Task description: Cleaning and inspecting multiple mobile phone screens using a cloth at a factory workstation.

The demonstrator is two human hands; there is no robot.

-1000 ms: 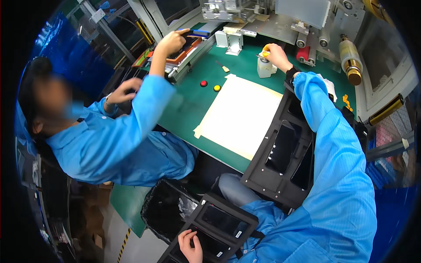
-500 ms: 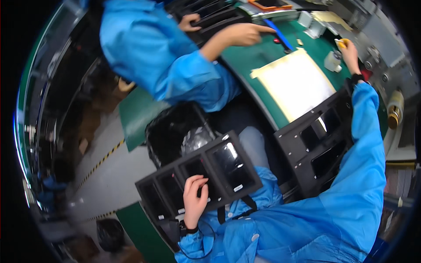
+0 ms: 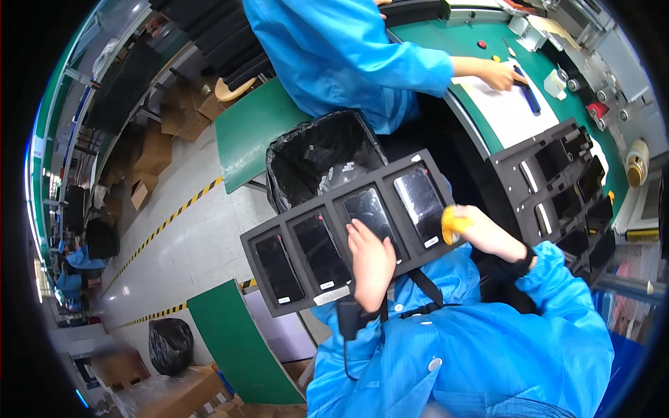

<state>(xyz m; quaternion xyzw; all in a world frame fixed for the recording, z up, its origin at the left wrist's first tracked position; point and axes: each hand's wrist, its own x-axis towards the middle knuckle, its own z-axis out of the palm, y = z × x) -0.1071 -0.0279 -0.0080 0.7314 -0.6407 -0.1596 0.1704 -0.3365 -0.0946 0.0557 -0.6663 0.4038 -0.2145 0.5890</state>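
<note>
A long black foam tray (image 3: pixel 295 254) lies across my lap, with several dark glossy phone screens in its slots. My left hand (image 3: pixel 373 263) rests flat, fingers stretched out, on the lower part of one screen (image 3: pixel 367 207) near the middle. At the tray's right end, my right hand (image 3: pixel 491 235) grips a small yellow cloth (image 3: pixel 453 221) beside the rightmost screen (image 3: pixel 420 202). I cannot tell whether the cloth touches the glass. Small white labels sit at the screens' lower ends.
A black-lined bin (image 3: pixel 279 164) stands just beyond the tray. To the right are more black trays (image 3: pixel 512 171) with screens. A co-worker's hand (image 3: pixel 503 75) holds a blue bar-shaped tool (image 3: pixel 529 94) over a white sheet on the green bench (image 3: pixel 435 35). A white bottle (image 3: pixel 555 83) stands there.
My right hand has come back from the bench to the tray with the yellow cloth. The blue tool, lying on the bench before, is now in the co-worker's hand. The view has shifted.
</note>
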